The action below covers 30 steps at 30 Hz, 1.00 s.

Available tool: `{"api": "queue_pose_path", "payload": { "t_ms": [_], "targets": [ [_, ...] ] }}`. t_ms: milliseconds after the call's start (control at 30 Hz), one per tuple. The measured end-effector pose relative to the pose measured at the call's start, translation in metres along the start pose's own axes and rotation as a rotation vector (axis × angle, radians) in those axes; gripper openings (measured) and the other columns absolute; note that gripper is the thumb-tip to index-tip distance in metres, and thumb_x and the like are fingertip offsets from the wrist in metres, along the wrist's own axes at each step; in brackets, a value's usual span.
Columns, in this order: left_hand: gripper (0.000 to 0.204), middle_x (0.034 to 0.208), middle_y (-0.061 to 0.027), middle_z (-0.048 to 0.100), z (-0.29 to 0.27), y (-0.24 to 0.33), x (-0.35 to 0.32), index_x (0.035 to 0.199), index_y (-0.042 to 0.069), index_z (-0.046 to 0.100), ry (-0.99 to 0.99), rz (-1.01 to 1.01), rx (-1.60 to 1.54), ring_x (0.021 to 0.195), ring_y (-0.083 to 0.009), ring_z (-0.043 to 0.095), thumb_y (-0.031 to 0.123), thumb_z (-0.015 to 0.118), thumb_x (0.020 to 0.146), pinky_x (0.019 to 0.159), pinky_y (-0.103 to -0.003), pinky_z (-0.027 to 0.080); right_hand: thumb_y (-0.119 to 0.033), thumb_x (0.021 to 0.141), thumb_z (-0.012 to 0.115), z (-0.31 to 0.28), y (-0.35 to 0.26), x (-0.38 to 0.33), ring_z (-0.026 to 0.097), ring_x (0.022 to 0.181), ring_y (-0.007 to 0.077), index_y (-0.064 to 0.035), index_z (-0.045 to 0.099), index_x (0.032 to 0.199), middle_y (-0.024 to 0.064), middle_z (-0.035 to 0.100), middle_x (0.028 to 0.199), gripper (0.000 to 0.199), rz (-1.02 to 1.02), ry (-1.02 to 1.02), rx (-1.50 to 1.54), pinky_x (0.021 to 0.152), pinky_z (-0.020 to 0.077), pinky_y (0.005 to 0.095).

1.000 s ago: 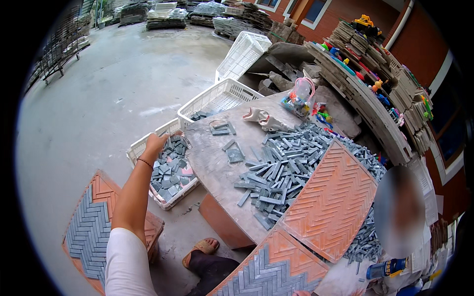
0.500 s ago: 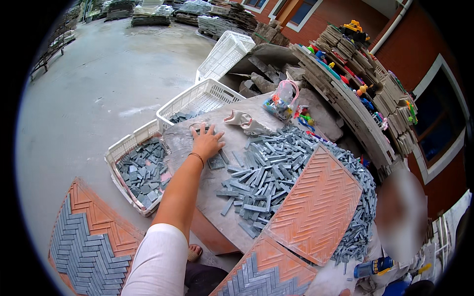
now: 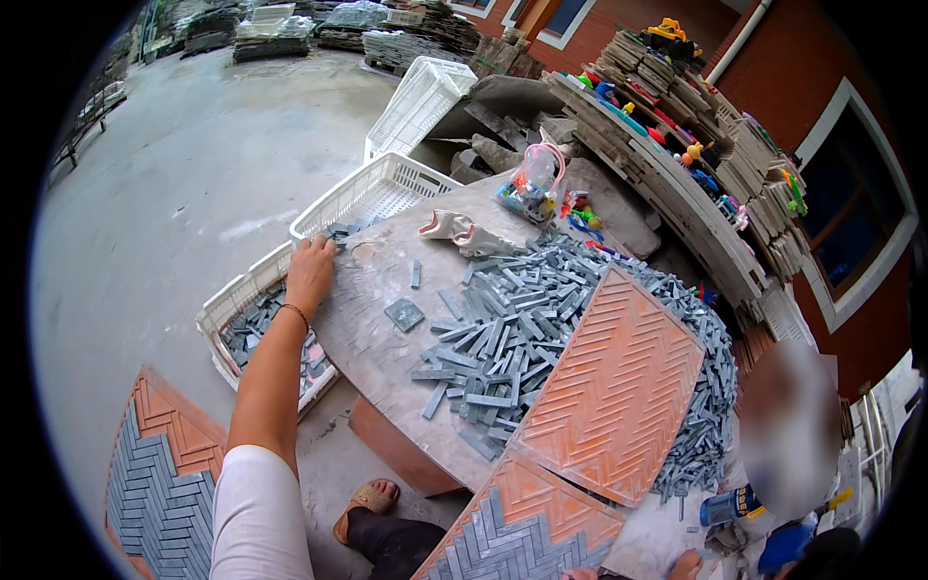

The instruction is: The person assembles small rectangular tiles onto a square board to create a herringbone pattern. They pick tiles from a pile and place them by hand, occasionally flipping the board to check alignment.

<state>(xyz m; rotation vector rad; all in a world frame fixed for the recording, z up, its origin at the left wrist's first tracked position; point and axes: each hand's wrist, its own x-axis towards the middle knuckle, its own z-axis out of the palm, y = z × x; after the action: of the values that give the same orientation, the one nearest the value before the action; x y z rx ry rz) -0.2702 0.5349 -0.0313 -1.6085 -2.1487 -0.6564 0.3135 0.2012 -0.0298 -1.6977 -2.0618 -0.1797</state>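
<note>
My left hand [image 3: 311, 274] is at the left edge of the grey table [image 3: 360, 348], above the white crate of broken grey tile pieces [image 3: 253, 319]. Its fingers are bent and closed; whatever they hold is hidden. Close beyond the fingertips, dark tile pieces [image 3: 340, 230] lie in a second white crate [image 3: 391, 182]. On the table nearby are a squarish grey tile [image 3: 404, 314] and a single narrow strip [image 3: 416, 274]. Bits of skin show at the lower edge beside the near orange mould [image 3: 570, 517]; I cannot tell whether they are my right hand.
A large heap of grey strips [image 3: 503, 338] surrounds an orange herringbone mould [image 3: 619, 387]. Behind lie pale gloves [image 3: 464, 232] and a bag of small toys [image 3: 534, 188]. A partly filled mould [image 3: 164, 493] is at lower left. Another person [image 3: 793, 474] is at right.
My left hand has moved left from the tabletop to the crates, its spread fingers now closed. A dark piece near its former place is gone, and the narrow strip there is uncovered. The view has shifted slightly.
</note>
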Motion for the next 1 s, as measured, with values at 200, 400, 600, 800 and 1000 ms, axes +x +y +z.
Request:
{"api": "queue_pose_path", "payload": {
  "t_ms": [200, 400, 600, 800, 1000],
  "targets": [
    [0.016, 0.122, -0.0147, 0.047, -0.023, 0.006, -0.002, 0.093, 0.005, 0.056, -0.035, -0.341, 0.202, 0.111, -0.032, 0.046, 0.005, 0.05, 0.079, 0.081, -0.049, 0.043, -0.011, 0.078, 0.055, -0.011, -0.006, 0.005, 0.053, 0.078, 0.0379, -0.0008, 0.059, 0.089, 0.0181, 0.058, 0.085, 0.015, 0.051, -0.03, 0.072, 0.071, 0.0437, 0.0459],
    [0.02, 0.094, -0.012, 0.058, -0.068, 0.094, -0.049, 0.091, 0.004, 0.059, -0.107, 0.303, -0.622, 0.094, -0.0308, 0.053, 0.008, 0.064, 0.072, 0.082, -0.037, 0.043, -0.012, 0.079, 0.056, -0.001, -0.001, 0.004, 0.054, 0.081, 0.0368, -0.0007, 0.059, 0.09, 0.0175, 0.059, 0.086, 0.016, 0.015, -0.016, 0.101, 0.073, 0.0439, 0.0452],
    [0.025, 0.092, -0.01, 0.057, -0.071, 0.147, -0.102, 0.09, 0.005, 0.058, -0.322, 0.394, -0.592, 0.09, -0.0296, 0.053, 0.01, 0.067, 0.067, 0.078, -0.037, 0.044, -0.003, 0.073, 0.061, -0.001, -0.004, 0.012, 0.057, 0.065, 0.0245, -0.0021, 0.061, 0.086, 0.0114, 0.057, 0.077, 0.013, -0.035, 0.047, 0.25, 0.055, 0.0463, 0.0324],
    [0.018, 0.083, -0.0125, 0.06, -0.107, 0.166, -0.116, 0.089, 0.002, 0.06, -0.216, 0.179, -0.827, 0.079, -0.0291, 0.058, 0.004, 0.062, 0.072, 0.071, -0.034, 0.046, -0.007, 0.074, 0.061, -0.008, -0.008, 0.022, 0.058, 0.071, 0.0274, -0.0061, 0.061, 0.087, 0.0099, 0.058, 0.08, 0.013, 0.006, 0.012, 0.313, 0.062, 0.0472, 0.0358],
    [0.021, 0.085, -0.0091, 0.063, -0.174, 0.215, -0.203, 0.102, -0.007, 0.056, -0.822, -0.292, -1.45, 0.071, -0.012, 0.061, 0.005, 0.046, 0.09, 0.06, -0.023, 0.05, -0.004, 0.076, 0.061, -0.041, -0.028, 0.035, 0.06, 0.075, 0.0273, -0.0065, 0.061, 0.098, 0.0115, 0.06, 0.09, 0.022, 0.145, -0.055, 0.648, 0.065, 0.0488, 0.0332]
  ]
}}
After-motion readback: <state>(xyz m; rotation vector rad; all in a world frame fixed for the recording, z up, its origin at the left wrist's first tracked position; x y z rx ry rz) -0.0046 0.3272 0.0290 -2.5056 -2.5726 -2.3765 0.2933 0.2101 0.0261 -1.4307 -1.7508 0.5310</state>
